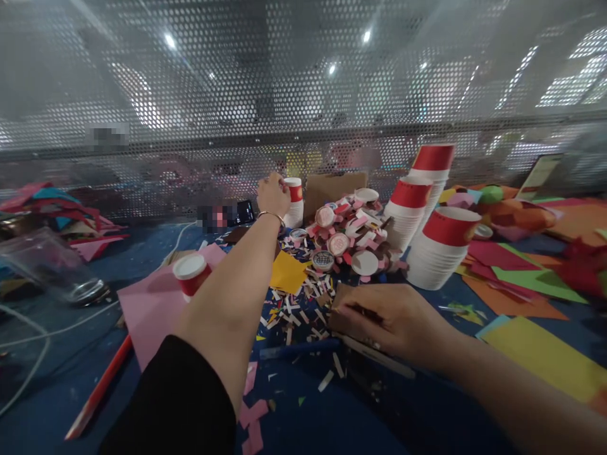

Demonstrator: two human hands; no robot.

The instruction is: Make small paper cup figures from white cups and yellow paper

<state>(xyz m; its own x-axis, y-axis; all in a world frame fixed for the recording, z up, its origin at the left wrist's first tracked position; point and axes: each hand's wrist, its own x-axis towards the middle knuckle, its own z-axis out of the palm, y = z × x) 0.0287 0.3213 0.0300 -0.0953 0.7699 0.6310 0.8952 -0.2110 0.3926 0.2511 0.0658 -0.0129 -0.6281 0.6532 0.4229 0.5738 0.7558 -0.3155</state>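
My left hand (274,194), wearing a bracelet, reaches across to a short stack of red-and-white paper cups (294,212) near the mesh panel. Its curled fingers are at the side of the top cup and seem to grip it. Closer to me, my right hand (386,313) is closed, thumb and fingers pinching a small brown piece of card (339,309). Below that hand lies a pale strip (377,356). Paper scraps (296,314) and a yellow paper piece (288,272) lie between the hands. Beside my left forearm stands a single red-and-white cup (191,275) on pink paper (150,303).
Round paper pieces with pink tabs form a heap (339,243) in the middle. Tall cup stacks (439,253) stand right of it. Coloured paper (545,354) lies at right. At left are a clear container (52,268), white cable (47,335) and red stick (102,385). Perforated panel (246,82) stands behind.
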